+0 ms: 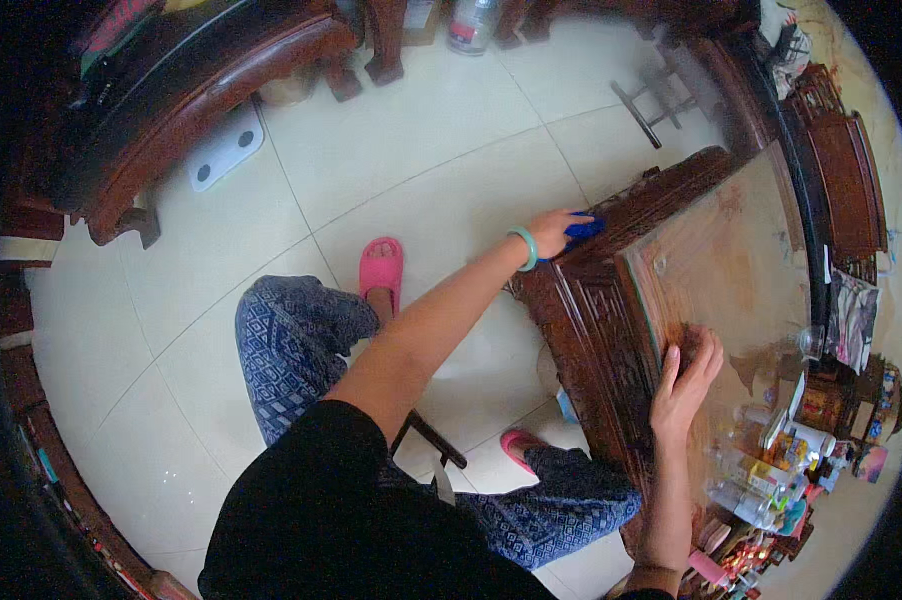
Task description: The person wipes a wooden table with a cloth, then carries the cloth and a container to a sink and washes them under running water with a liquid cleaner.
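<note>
My left hand, with a pale green bangle at its wrist, holds a blue cloth against the carved side of a dark wooden table. Part of the cloth is hidden under my fingers. My right hand rests on the near edge of the table's glass top, fingers spread and nothing in them.
Bottles and jars crowd the table's right end. Under me is a small folding stool, partly hidden by my clothes. A dark wooden bench stands upper left, a white scale beside it. Another stool frame is beyond the table.
</note>
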`<action>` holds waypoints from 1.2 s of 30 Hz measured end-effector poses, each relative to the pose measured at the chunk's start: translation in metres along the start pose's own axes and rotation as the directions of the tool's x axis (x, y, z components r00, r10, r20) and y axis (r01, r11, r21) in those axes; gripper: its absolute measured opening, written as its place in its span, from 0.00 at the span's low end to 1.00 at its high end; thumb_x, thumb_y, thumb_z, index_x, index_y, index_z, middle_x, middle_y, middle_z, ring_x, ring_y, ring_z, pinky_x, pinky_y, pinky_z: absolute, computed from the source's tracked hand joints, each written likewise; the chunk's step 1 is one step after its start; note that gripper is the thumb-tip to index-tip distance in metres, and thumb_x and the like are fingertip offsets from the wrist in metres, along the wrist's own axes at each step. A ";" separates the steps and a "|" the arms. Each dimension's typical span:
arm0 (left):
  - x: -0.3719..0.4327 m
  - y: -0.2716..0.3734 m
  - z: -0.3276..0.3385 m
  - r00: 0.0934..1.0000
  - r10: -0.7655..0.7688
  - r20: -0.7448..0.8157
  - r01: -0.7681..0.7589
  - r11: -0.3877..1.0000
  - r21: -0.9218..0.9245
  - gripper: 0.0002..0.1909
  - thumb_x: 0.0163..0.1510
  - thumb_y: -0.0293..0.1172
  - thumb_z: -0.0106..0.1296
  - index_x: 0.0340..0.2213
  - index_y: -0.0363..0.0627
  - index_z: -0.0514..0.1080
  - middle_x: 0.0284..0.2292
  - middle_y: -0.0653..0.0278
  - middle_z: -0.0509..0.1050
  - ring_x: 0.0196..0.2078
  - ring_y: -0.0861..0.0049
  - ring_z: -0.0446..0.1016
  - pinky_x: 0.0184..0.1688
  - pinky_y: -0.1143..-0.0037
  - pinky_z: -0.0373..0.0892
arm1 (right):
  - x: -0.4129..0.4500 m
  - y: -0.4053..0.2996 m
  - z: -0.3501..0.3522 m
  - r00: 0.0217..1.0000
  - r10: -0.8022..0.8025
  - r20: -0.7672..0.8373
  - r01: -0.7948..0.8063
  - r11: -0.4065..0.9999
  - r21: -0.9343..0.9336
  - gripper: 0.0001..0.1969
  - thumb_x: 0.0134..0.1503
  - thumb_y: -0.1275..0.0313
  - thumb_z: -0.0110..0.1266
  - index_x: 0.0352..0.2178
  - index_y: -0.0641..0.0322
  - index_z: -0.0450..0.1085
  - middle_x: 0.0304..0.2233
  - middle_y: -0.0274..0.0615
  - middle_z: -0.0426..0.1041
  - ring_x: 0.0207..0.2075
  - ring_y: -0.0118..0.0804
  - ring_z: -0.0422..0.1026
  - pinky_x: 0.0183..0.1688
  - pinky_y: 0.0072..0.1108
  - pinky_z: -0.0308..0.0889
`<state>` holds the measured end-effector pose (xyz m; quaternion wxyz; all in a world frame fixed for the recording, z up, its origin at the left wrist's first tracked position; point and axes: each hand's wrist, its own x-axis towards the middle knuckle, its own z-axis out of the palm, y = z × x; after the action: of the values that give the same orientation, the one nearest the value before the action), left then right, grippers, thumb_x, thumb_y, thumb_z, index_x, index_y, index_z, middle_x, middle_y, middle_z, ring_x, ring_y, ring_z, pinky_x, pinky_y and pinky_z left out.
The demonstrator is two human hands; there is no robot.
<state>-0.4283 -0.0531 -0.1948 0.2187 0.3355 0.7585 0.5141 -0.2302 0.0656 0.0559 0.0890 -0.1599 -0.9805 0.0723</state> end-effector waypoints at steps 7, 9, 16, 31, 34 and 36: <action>0.095 -0.044 0.011 0.998 0.041 0.049 -0.040 0.999 -0.019 0.34 0.46 0.15 0.43 0.53 0.63 0.60 0.54 0.56 0.59 0.55 0.59 0.59 0.56 0.69 0.58 | 0.015 -0.014 0.000 1.000 0.010 0.025 -0.010 1.000 0.015 0.22 0.56 0.66 0.44 0.48 0.72 0.55 0.47 0.57 0.56 0.50 0.57 0.55 0.54 0.39 0.48; 0.103 -0.052 0.005 0.959 -0.175 0.222 0.219 0.957 -0.189 0.30 0.49 0.20 0.45 0.53 0.63 0.60 0.48 0.54 0.67 0.47 0.59 0.67 0.51 0.70 0.63 | 0.016 -0.012 -0.003 0.999 0.024 0.037 -0.024 1.000 -0.006 0.22 0.56 0.66 0.43 0.47 0.72 0.55 0.46 0.57 0.57 0.50 0.57 0.55 0.54 0.39 0.48; 0.032 -0.056 -0.022 0.964 -0.248 0.090 0.258 0.959 -0.117 0.21 0.49 0.24 0.48 0.47 0.57 0.68 0.42 0.50 0.71 0.38 0.62 0.71 0.42 0.73 0.66 | 0.017 -0.019 -0.013 1.000 -0.008 0.023 0.007 1.000 0.028 0.22 0.56 0.65 0.44 0.48 0.69 0.56 0.46 0.56 0.58 0.50 0.55 0.56 0.53 0.38 0.50; -0.064 0.073 -0.012 0.987 -0.030 -0.159 0.035 0.999 0.030 0.33 0.41 0.14 0.46 0.50 0.54 0.63 0.50 0.52 0.64 0.51 0.55 0.63 0.53 0.67 0.61 | -0.011 -0.004 -0.032 1.000 0.003 0.019 -0.002 0.999 -0.035 0.23 0.59 0.62 0.40 0.50 0.70 0.55 0.50 0.60 0.54 0.51 0.57 0.54 0.53 0.41 0.50; -0.015 0.052 -0.003 0.995 -0.080 -0.054 0.082 0.996 0.036 0.32 0.43 0.15 0.47 0.51 0.54 0.62 0.50 0.52 0.64 0.51 0.56 0.63 0.52 0.67 0.62 | -0.008 -0.004 -0.032 0.999 -0.024 0.033 0.025 0.999 -0.040 0.23 0.59 0.62 0.39 0.49 0.71 0.54 0.49 0.60 0.54 0.50 0.57 0.54 0.53 0.41 0.50; 0.021 0.045 0.003 0.994 -0.094 0.050 0.091 0.994 0.059 0.31 0.45 0.17 0.47 0.52 0.55 0.62 0.51 0.53 0.63 0.51 0.57 0.63 0.51 0.67 0.63 | -0.006 -0.006 -0.030 0.999 -0.002 0.041 0.003 0.999 -0.036 0.23 0.59 0.63 0.39 0.49 0.71 0.54 0.49 0.60 0.54 0.50 0.58 0.54 0.52 0.41 0.51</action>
<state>-0.4281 -0.0246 -0.1537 0.2526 0.3196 0.7814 0.4728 -0.2204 0.0616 0.0848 0.0662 -0.1587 -0.9834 0.0579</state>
